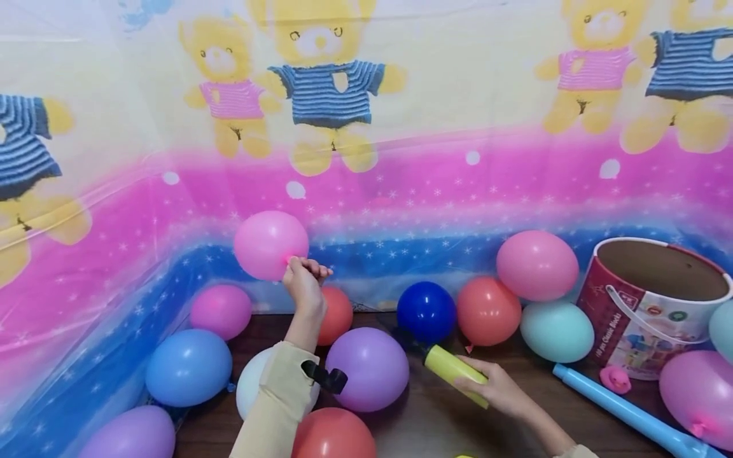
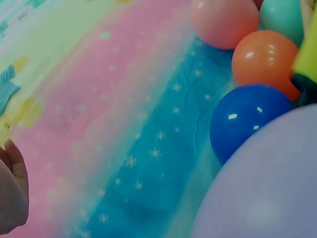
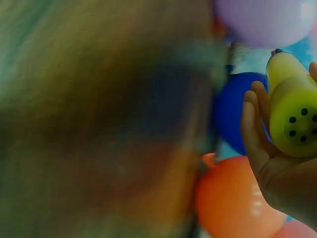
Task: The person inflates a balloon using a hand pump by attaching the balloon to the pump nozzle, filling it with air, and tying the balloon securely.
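Raised in front of the backdrop, my left hand (image 1: 305, 286) pinches a pink balloon (image 1: 269, 245) by its knotted neck; the balloon hangs up and to the left of the fingers. The left wrist view shows only part of that hand (image 2: 12, 191) at its left edge. Low over the dark table, my right hand (image 1: 504, 389) grips a yellow balloon pump (image 1: 455, 374), its dark end pointing to the far left. In the right wrist view the pump (image 3: 297, 121) lies across the palm, its holed end facing the camera. A purple balloon (image 1: 368, 369) sits between the two arms.
A blue balloon (image 1: 426, 312), an orange-red balloon (image 1: 488, 312) and others line the back. More balloons lie left and in front. At right stand a block bucket (image 1: 624, 318), a small pink duck (image 1: 615, 379) and a light-blue tube (image 1: 630, 410) on the table (image 1: 424, 426).
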Tool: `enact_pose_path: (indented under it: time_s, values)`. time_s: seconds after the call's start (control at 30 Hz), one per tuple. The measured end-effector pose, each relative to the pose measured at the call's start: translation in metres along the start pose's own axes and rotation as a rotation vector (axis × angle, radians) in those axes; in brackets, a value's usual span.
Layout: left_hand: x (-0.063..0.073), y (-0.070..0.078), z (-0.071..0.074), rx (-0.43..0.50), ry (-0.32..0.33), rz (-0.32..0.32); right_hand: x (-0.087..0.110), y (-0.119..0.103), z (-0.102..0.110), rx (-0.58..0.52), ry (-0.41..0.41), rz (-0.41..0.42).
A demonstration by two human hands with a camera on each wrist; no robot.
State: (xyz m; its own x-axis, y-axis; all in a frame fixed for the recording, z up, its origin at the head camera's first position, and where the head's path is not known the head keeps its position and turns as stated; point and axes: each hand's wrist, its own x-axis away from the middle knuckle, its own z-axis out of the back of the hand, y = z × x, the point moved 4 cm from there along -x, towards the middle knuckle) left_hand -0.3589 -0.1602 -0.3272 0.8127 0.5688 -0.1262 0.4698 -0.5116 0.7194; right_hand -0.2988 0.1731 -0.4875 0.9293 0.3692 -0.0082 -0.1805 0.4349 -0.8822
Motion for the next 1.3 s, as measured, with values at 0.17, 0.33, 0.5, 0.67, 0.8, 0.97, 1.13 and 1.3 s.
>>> enact_pose_path:
  time_s: [0.17,0.33,0.5,0.67,0.8,0.97,1.13,1.3]
  values:
    - [0.011,-0.007,-0.016,-0.06,-0.08,0.022,-0.009,0.024,-0.006,0.083,-0.078,0.041]
    - [0.023,-0.012,-0.031,-0.096,-0.139,0.073,-0.016,0.026,-0.004,0.336,-0.033,0.129]
    - [0.038,-0.018,-0.045,-0.101,-0.205,0.139,-0.027,-0.024,-0.006,0.397,0.133,0.256]
    - [0.061,-0.025,-0.062,-0.155,-0.316,0.171,-0.053,-0.119,-0.015,0.146,0.25,0.35]
    - [0.083,-0.032,-0.074,-0.197,-0.417,0.23,-0.075,-0.174,-0.021,-0.119,0.258,0.285]
    - [0.101,-0.033,-0.083,-0.18,-0.426,0.246,-0.084,-0.199,-0.029,-0.397,0.201,0.216]
    - [0.111,-0.03,-0.089,-0.121,-0.422,0.184,-0.077,-0.206,-0.032,-0.712,0.199,0.18]
    - [0.104,-0.029,-0.086,-0.096,-0.408,0.184,-0.08,-0.209,-0.036,-0.799,0.234,0.169]
